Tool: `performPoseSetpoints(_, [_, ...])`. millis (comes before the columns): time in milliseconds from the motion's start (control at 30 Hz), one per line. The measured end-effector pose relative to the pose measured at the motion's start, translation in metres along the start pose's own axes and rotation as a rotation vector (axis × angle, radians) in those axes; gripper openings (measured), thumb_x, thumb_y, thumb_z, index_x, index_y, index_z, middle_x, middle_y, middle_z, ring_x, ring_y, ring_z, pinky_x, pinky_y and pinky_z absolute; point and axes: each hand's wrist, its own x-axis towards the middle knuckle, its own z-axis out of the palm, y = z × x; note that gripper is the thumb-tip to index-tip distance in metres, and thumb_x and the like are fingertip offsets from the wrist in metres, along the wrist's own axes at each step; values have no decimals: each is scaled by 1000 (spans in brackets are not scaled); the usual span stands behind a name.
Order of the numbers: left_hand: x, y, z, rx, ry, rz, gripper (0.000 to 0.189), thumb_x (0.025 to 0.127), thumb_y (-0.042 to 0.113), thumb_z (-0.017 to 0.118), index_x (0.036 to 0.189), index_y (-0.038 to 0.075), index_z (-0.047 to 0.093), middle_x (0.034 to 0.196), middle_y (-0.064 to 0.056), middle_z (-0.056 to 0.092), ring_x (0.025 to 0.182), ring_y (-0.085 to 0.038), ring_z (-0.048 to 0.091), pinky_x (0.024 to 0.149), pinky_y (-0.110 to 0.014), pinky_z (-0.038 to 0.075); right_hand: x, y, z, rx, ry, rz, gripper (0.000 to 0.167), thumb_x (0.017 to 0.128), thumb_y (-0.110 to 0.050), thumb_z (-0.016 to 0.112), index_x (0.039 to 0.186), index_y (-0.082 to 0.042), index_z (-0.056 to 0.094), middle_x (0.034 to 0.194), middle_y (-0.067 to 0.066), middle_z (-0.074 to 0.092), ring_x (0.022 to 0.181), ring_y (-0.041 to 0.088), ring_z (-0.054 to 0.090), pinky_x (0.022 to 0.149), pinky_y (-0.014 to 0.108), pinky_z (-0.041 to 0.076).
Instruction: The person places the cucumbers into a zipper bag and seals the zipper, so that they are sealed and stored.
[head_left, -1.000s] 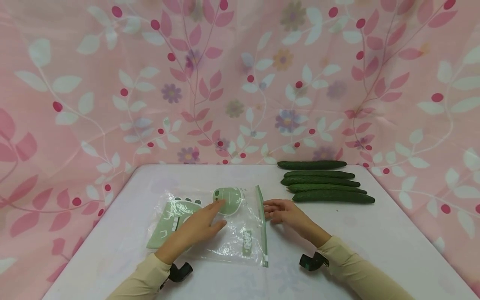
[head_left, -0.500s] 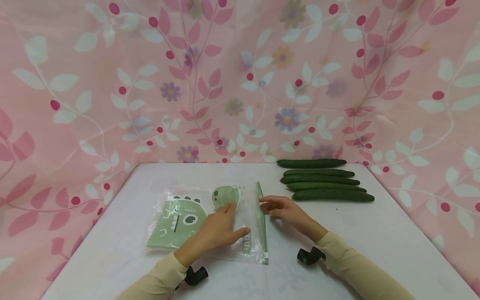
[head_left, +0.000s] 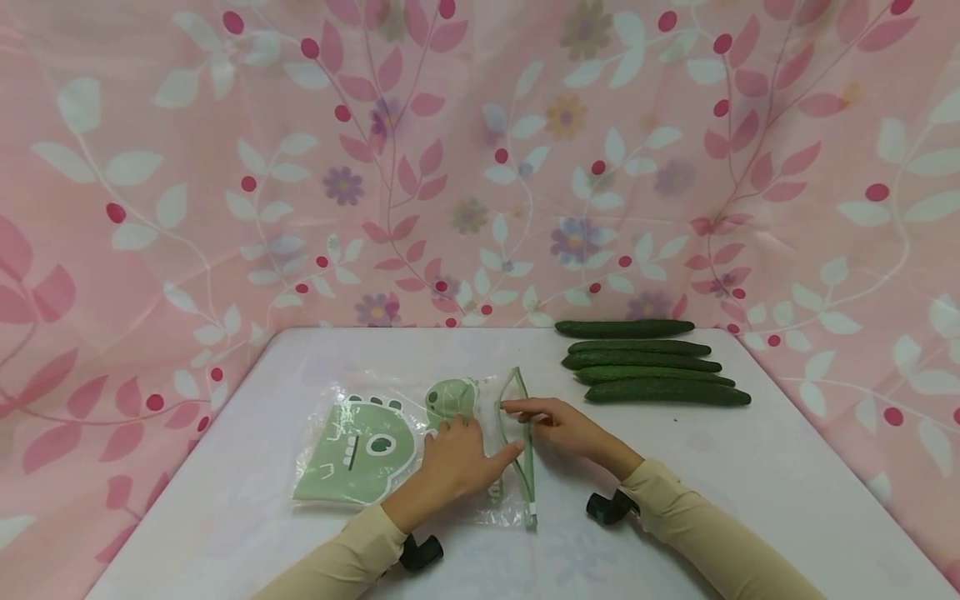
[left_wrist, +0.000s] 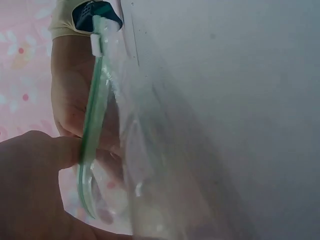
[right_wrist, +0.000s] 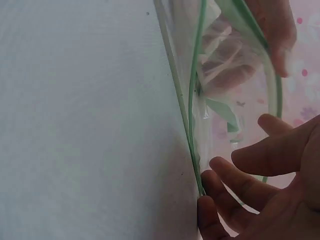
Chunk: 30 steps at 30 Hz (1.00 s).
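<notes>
A clear slider zip bag (head_left: pixel 375 487) with a green cartoon dinosaur print lies flat on the white table. Its green-edged mouth gapes on the right side, the upper edge lifted off the lower one. My left hand (head_left: pixel 453 467) rests on the bag near the mouth, its thumb stretched out to the raised green strip (left_wrist: pixel 91 120). From the right, my right hand (head_left: pixel 567 427) reaches into the gap. In the right wrist view, its loosely bent fingers (right_wrist: pixel 245 182) are at the mouth, some touching the lower edge. The white slider (head_left: pixel 532 510) sits at the strip's near end.
Several dark green cucumbers (head_left: pixel 667 392) lie side by side at the back right of the table (head_left: pixel 637 550). A pink floral cloth (head_left: pixel 480 167) hangs behind the table's far edge. Each wrist carries a small black camera.
My left hand has slid right across the bag toward its mouth. The right hand has shifted slightly left, into the mouth. The green edges, together before, now stand apart.
</notes>
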Motion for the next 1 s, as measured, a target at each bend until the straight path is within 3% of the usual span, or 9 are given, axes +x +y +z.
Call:
performPoseSetpoints(133, [1, -5, -1, 9, 46, 35, 61, 92, 54, 61, 101, -5, 70, 103, -19, 61, 95, -42, 62, 78, -61, 50, -1, 0, 0, -66, 8, 13, 64, 92, 19, 49, 151, -6, 56, 151, 12, 54, 123, 38, 57, 95, 49, 49])
performPoseSetpoints(267, [4, -15, -5, -38, 90, 73, 39, 89, 36, 64, 95, -1, 74, 99, -14, 65, 86, -34, 65, 66, -51, 54, -2, 1, 0, -191, 34, 45, 51, 101, -1, 64, 151, -11, 57, 150, 6, 56, 120, 31, 56, 92, 43, 48])
performPoseSetpoints(400, [8, -25, -8, -159, 105, 93, 17, 86, 21, 63, 76, 9, 70, 91, -5, 64, 72, -21, 59, 55, -39, 48, -3, 3, 0, -269, 45, 43, 51, 102, -22, 71, 150, -11, 58, 149, 4, 56, 133, 30, 52, 105, 52, 43])
performPoseSetpoints(533, [11, -32, -10, -335, 98, 68, 25, 88, 12, 63, 65, 12, 55, 70, 1, 53, 58, -14, 47, 49, -32, 38, -2, 6, 0, -327, 39, 15, 61, 95, -24, 80, 149, -5, 57, 149, 6, 56, 139, 32, 48, 111, 55, 38])
performPoseSetpoints(667, [12, -35, -12, -490, 97, 19, 25, 94, 13, 63, 70, 11, 57, 65, 2, 50, 59, -14, 48, 53, -33, 41, -1, 7, 0, -393, 19, 6, 72, 88, -19, 86, 151, -3, 54, 151, 11, 54, 139, 33, 47, 110, 55, 38])
performPoseSetpoints(800, [11, -36, -15, -620, 100, -42, 17, 91, 12, 65, 76, 10, 57, 71, 0, 52, 69, -18, 51, 62, -35, 43, -3, 6, 0, -421, 6, 30, 77, 87, -16, 86, 153, -3, 50, 154, 14, 51, 139, 38, 46, 110, 57, 37])
performPoseSetpoints(1000, [8, -40, -16, -822, 71, -75, 15, 92, 4, 68, 91, 5, 53, 96, -6, 72, 91, -23, 66, 74, -33, 49, -5, 5, 1, -420, 18, 102, 87, 87, -16, 86, 159, -2, 39, 154, 20, 48, 140, 40, 44, 111, 56, 36])
